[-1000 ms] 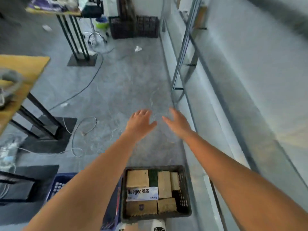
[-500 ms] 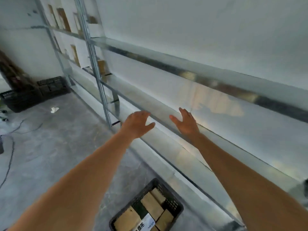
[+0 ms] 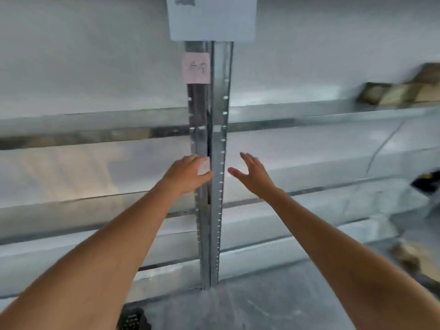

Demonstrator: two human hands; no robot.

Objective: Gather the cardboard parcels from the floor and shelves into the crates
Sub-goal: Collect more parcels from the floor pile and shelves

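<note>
Both arms reach out in front of a metal rack [image 3: 309, 113]. The left hand [image 3: 184, 173] is up in front of the rack's post [image 3: 217, 163]. Its back faces the camera, and its fingers are loosely bent and close together. It holds nothing. I cannot tell if it touches the post. The right hand [image 3: 253, 173] is just to the right of the post. Its fingers are straight and a little apart, with the thumb sticking out to the left. It holds nothing too.

The parcels [image 3: 400, 92] are far off to the right, on an upper shelf of the rack. They are brown and blurry. Another brown thing [image 3: 414, 256] lies low on the right, too blurry to name.

A corner of a black crate [image 3: 133, 320] shows at the bottom edge, on the floor [image 3: 262, 310] under the left arm. A white sheet [image 3: 212, 17] hangs at the top of the post, and a small pink label [image 3: 196, 67] sits just under it.
</note>
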